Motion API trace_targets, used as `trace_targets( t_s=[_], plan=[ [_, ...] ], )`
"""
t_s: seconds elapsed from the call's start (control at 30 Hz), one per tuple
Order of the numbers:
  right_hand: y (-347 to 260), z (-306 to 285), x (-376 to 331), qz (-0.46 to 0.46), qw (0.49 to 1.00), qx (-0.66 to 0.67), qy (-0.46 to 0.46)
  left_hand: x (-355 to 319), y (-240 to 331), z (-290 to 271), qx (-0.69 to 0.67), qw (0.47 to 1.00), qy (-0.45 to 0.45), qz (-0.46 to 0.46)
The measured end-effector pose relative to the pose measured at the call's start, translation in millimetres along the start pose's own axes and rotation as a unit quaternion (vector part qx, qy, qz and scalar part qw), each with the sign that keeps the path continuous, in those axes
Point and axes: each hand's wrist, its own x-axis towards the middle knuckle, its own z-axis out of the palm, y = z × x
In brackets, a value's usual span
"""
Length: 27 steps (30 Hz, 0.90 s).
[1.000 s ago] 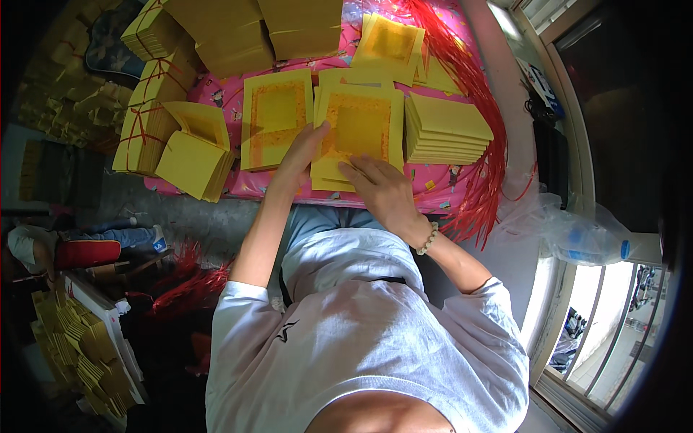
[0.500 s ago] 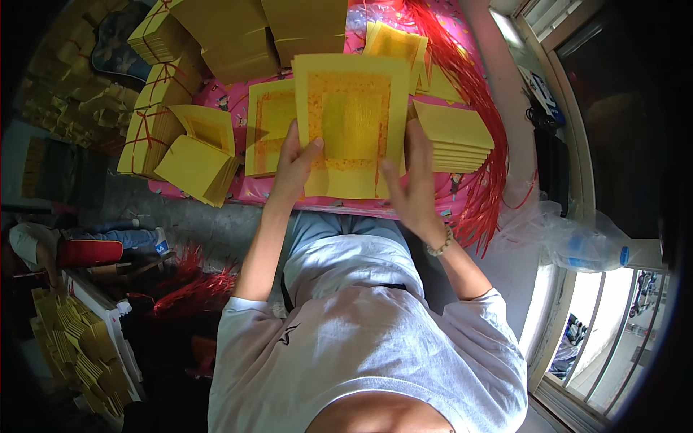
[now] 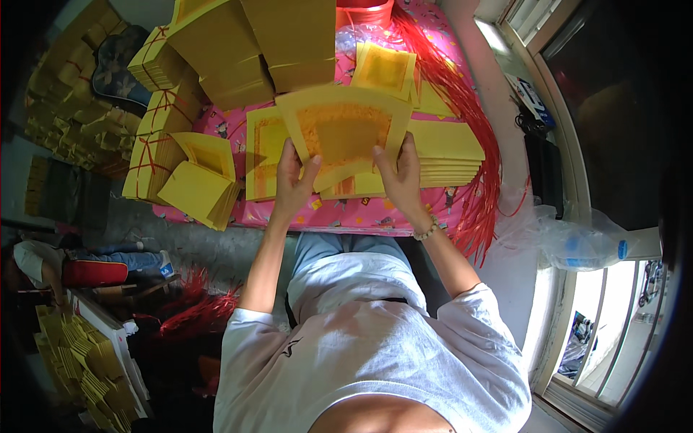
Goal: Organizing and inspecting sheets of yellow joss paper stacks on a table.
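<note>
Between both hands I hold a sheaf of yellow joss paper (image 3: pixel 345 137) with an orange printed border round a gold middle. It bows, its top edge curving upward, above the pink table cover. My left hand (image 3: pixel 294 180) pinches the lower left side, thumb on the front. My right hand (image 3: pixel 402 177) grips the lower right side the same way; a beaded bracelet is on that wrist. Behind the sheaf, more printed yellow paper (image 3: pixel 263 151) lies on the cover, partly hidden. Close by my right hand is a stack of folded yellow paper (image 3: pixel 447 151).
Bundles tied with red string (image 3: pixel 155 162) stand at the left, by an opened bundle (image 3: pixel 198 180). Tall yellow stacks (image 3: pixel 231 72) rise behind. Red strands (image 3: pixel 476 144) hang down the right side of the table (image 3: pixel 325 216). Another person (image 3: pixel 43 263) is at the far left.
My right hand, its fingers spread at the paper's right edge before, now grips that side. The paper has gone from flat and upright to bowed and tilted. The view has shifted slightly.
</note>
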Motion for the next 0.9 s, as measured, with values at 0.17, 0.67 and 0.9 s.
trace_targets(
  t_s=[0.17,0.67,0.9],
  plan=[
    [-5.5,-2.2,-6.8,0.036,0.995,0.092,0.008,-2.4,6.1,8.6,-0.007,1.0,0.02,0.012],
    [-55.6,-26.6,21.0,0.052,0.974,0.013,-0.222,-1.8,7.7,4.0,-0.1,0.981,0.154,-0.063],
    [-5.7,-82.8,146.5,0.185,0.948,-0.088,-0.243,-14.2,-7.5,-6.0,-0.296,0.909,0.174,-0.234]
  ],
)
